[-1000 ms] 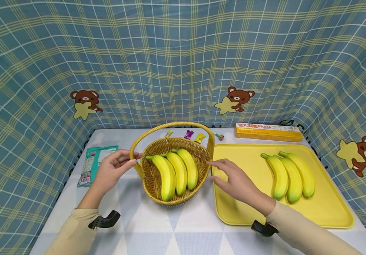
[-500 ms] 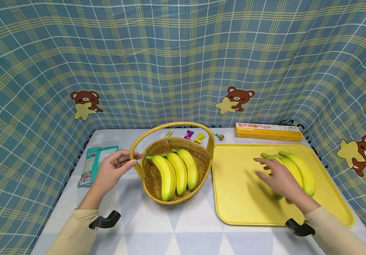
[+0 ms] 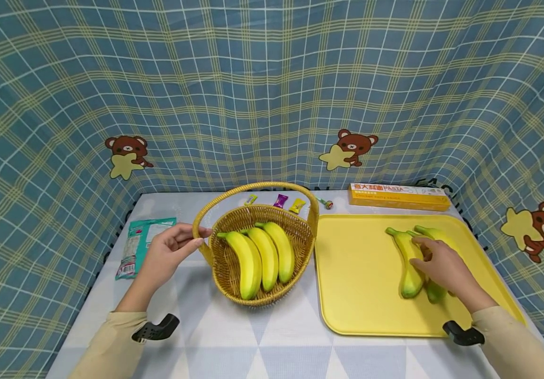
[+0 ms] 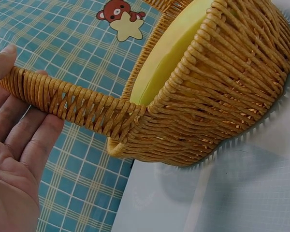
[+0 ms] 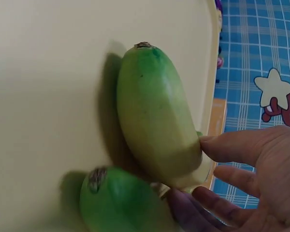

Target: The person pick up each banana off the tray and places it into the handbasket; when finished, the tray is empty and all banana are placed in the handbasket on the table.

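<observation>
A wicker basket (image 3: 227,292) with an arched handle stands mid-table, and three bananas (image 3: 267,258) lie side by side in it. My left hand (image 3: 170,250) holds the left side of the basket handle (image 4: 82,104), thumb on one face and fingers on the other. Over the yellow tray (image 3: 357,305), my right hand (image 3: 447,266) pinches the leftmost banana (image 3: 406,263) there between thumb and fingers. In the right wrist view that banana (image 5: 154,111) shows its green end, with a second banana (image 5: 121,205) close by. The hand partly covers the other two bananas on the tray.
Behind the tray lies an orange pasta box (image 3: 397,197). Small wrapped candies (image 3: 281,200) and a lollipop (image 3: 326,203) lie behind the basket. A teal packet (image 3: 134,247) is at the left. Plaid cloth (image 3: 267,105) walls the back and sides.
My right hand has moved from the basket's right rim to the tray and taken hold of the leftmost banana, which has shifted slightly left. The left hand and basket have stayed put.
</observation>
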